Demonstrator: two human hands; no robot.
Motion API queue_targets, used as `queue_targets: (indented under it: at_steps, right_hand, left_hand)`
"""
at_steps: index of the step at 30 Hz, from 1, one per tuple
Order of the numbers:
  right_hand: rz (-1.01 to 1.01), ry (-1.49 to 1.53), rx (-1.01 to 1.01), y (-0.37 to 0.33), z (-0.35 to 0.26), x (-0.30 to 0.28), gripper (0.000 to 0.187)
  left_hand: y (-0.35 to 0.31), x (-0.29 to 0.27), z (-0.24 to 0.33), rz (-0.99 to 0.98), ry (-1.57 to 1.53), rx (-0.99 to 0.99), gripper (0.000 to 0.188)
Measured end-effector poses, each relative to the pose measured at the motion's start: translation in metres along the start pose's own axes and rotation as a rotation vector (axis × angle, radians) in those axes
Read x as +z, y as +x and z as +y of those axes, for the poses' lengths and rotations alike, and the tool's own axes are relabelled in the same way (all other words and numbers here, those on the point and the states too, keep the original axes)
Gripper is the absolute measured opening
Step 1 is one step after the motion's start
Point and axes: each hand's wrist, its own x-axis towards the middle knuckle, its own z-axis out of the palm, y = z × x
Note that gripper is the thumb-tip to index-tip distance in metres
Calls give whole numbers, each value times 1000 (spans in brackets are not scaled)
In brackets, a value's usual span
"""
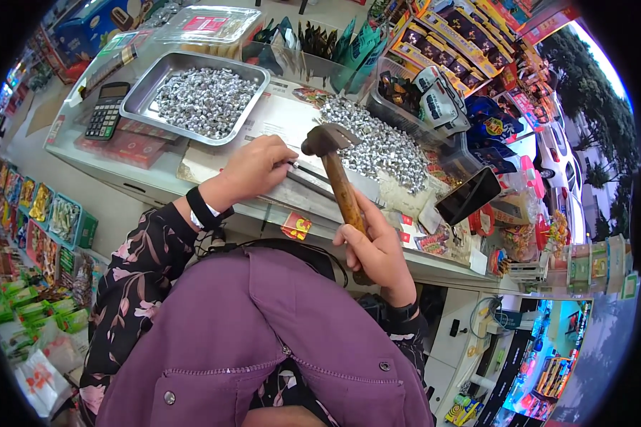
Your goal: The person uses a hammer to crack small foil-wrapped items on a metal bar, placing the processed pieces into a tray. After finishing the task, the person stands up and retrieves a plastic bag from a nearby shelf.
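Observation:
My right hand [381, 249] is wrapped round the wooden handle of a claw hammer [341, 186], whose metal head is raised above the counter. To its left, the fingers of my left hand [258, 169] are pinched together at the end of a dark, narrow metal bar [320, 182] lying on a flat board. Whatever sits between those fingertips is too small to make out. Beyond the hammer spreads a heap of small silver metal pieces [377, 142]. More such silver pieces [203, 101] lie in a rectangular metal tray [137, 107] at the far left.
A calculator [107, 112] stands left of the tray, with a clear lidded box [210, 28] behind it. A dark phone [468, 196] leans at the right of the heap. Plastic bins of packets [399, 92] line the back. The counter edge [434, 262] runs before me.

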Motion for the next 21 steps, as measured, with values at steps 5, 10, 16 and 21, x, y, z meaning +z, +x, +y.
queue_targets:
  at_steps: [5, 10, 16, 21]
  right_hand:
    - [-33, -79, 8, 3, 1, 5, 57]
    - [-56, -54, 95, 8, 9, 2, 56]
    - [14, 179, -33, 13, 20, -6, 55]
    - [199, 156, -34, 24, 49, -14, 56]
  left_hand:
    - [4, -18, -7, 54, -186, -209, 14]
    - [18, -50, -1, 80, -169, -250, 14]
    - [25, -47, 1, -171, -50, -89, 15]
    - [35, -15, 14, -391, 85, 20, 15]
